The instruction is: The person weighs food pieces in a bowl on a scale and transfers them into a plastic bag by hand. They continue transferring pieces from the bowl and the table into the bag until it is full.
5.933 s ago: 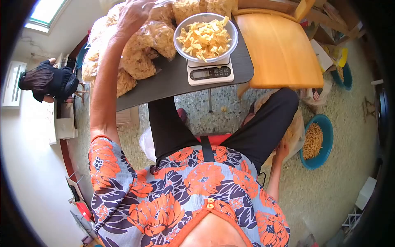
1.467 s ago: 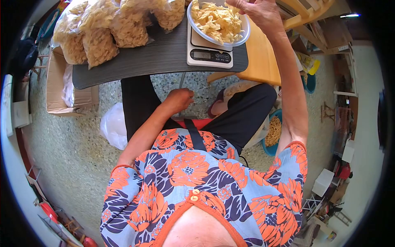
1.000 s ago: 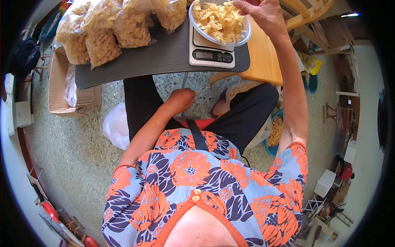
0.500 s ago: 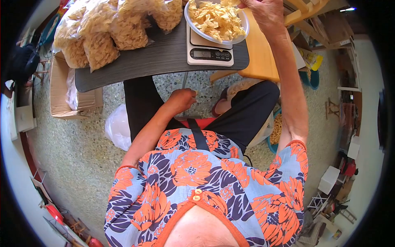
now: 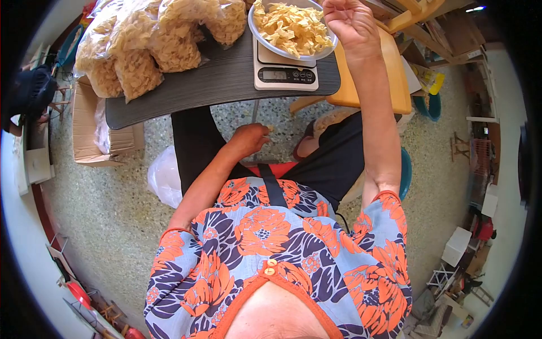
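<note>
A white bowl (image 5: 333, 43) of pale yellow dried flakes (image 5: 294, 29) rests on a white digital kitchen scale (image 5: 287, 82). The scale stands near the edge of a dark table (image 5: 220, 80). Beside the bowl's upper right rim is my right hand (image 5: 354, 27), palm partly showing, fingers curled together. What those fingers hold, if anything, is hidden. My left hand (image 5: 248, 140) hangs below the table edge over my lap, closed, with a small pale flake (image 5: 270, 129) at its fingertips.
Several filled clear bags (image 5: 138, 72) of flakes crowd the table's left side. An open cardboard box (image 5: 90, 127) stands on the floor at left, near a white plastic bag (image 5: 165, 175). To the right are a wooden chair (image 5: 389, 73) and teal tubs (image 5: 427, 107).
My right hand has turned to show more palm, and its forearm has swung left. My left hand stays nearly in place. The view has shifted slightly.
</note>
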A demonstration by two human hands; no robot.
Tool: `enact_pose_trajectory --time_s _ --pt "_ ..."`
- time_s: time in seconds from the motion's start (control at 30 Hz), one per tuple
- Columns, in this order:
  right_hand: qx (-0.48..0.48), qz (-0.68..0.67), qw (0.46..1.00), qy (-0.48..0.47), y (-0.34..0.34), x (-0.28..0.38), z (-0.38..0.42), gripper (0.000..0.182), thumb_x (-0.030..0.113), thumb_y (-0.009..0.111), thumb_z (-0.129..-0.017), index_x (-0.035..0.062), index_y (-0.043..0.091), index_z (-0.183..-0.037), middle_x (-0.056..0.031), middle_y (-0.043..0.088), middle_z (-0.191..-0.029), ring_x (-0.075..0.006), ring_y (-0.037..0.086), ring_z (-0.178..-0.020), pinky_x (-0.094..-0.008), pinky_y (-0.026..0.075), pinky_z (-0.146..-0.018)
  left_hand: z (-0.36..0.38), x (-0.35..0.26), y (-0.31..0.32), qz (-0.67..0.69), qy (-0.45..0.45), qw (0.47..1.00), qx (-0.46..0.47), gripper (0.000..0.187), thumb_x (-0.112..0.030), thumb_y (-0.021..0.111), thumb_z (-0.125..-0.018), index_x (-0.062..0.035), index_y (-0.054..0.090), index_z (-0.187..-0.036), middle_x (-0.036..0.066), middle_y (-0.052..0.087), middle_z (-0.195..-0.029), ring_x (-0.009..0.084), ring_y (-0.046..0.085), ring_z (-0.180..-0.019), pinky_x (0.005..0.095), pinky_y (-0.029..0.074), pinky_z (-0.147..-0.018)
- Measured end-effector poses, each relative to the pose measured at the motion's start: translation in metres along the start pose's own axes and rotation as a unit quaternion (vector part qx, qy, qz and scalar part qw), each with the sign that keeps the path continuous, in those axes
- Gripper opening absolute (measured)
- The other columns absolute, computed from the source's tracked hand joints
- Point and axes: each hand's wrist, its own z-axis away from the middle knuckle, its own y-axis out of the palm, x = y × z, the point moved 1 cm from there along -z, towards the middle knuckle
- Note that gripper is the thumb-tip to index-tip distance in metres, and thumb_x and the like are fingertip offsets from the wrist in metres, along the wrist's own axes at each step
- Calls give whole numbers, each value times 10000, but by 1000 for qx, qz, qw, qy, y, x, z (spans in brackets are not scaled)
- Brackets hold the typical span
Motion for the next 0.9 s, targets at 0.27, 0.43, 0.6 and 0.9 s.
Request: enact_pose_trajectory --time_s 0.27,0.43,0.6,0.9 --pt "8 -99 995 24 -17 -4 -3 281 148 756 -970 -3 620 -1163 -86 696 -937 -128 626 -684 -255 568 -651 0 6 1 -33 -39 997 50 248 -234 734 -902 -52 727 -1070 180 729 -1021 401 703 -962 495 553 -827" --pt "120 -137 982 46 -33 35 47 309 -11 668 -991 -75 602 -1286 -176 674 -1253 -241 638 -1075 -265 577 -757 0 8 5 -19 -17 999 32 213 -236 715 -904 -28 699 -948 218 704 -941 437 689 -920 539 540 -798" --pt "-1 -109 994 -33 -105 68 119 297 32 712 -973 -51 628 -1246 -208 672 -1256 -236 625 -1018 -230 550 -683 -4 6 14 -23 25 999 35 224 -239 722 -903 -27 706 -972 217 708 -981 434 687 -955 529 540 -823" --pt "-274 117 907 -297 -229 86 301 186 -2 778 -920 7 700 -1088 -103 749 -1080 -146 696 -848 -230 543 -661 -3 -4 9 -5 -8 995 97 244 -202 776 -872 -35 724 -1042 213 720 -1005 422 694 -952 495 541 -816"
